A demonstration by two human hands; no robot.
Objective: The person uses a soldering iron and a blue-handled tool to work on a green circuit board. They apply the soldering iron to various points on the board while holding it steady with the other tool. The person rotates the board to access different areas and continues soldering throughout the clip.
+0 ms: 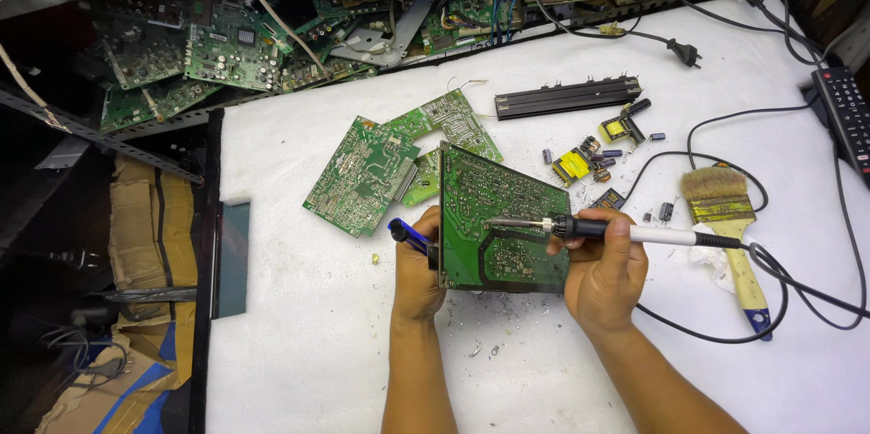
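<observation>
1. Step in hand, by my reading: soldering work on the back of a green circuit board (503, 221), which is propped near-upright on the white surface (299, 343), solder side toward the person.
2. Left hand (417, 275): closed around the board's left edge, steadying it. A dark blue tool (405, 233) sticks out above the thumb; I cannot tell what it is.
3. Right hand (605, 275): fingers wrapped around the soldering iron (589, 230), black grip, white handle, thin metal tip lying across the board's upper middle.
4. Judgement: the next move calls for a steady tip on one small joint while the board is kept from rocking.
5. Textures: the board is glossy green with fine pale traces; metal specks litter the soft, felt-like surface below it.
6. Nearby: two more green boards (362, 176) lie flat behind; a paintbrush (725, 207) with worn bristles, yellow-wound small parts (573, 165), and a ribbed black bar (568, 97) lie to the right.
</observation>
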